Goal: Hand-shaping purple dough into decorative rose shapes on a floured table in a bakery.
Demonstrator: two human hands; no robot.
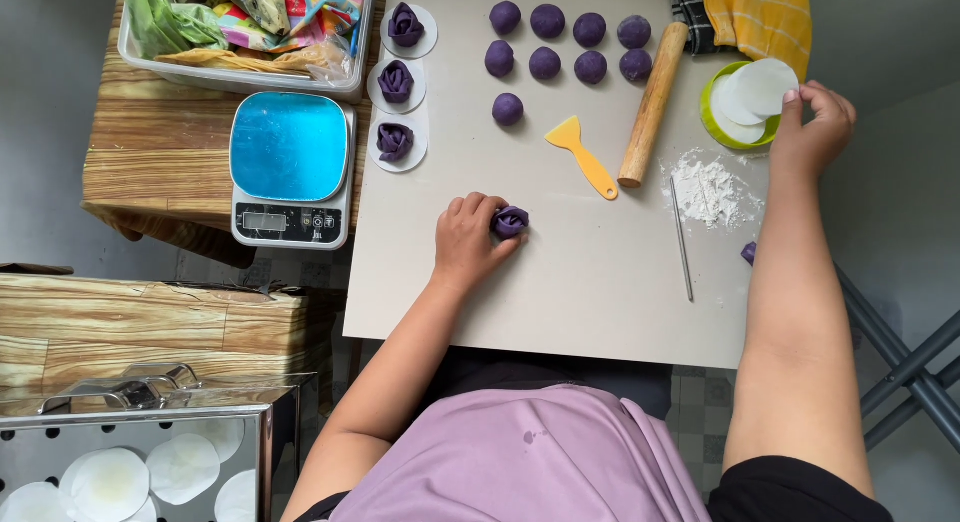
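Note:
My left hand point(466, 242) rests on the grey work board point(590, 282) with its fingers closed around a purple rose-shaped dough piece point(511, 221). My right hand point(815, 122) reaches to the far right and pinches a round white paper liner point(766, 86) from a stack in a green bowl point(712, 130). Three finished purple dough roses point(396, 82) sit on white paper rounds at the board's far left. Several purple dough balls point(566, 44) lie in rows at the back.
A wooden rolling pin point(652, 104), a yellow scraper point(582, 154), a flour pile point(708, 188) and a thin metal stick point(682, 240) lie on the board. A blue-topped kitchen scale point(290, 168) and a plastic tub point(245, 32) stand left. A metal steamer tray point(140, 462) with paper rounds sits bottom left.

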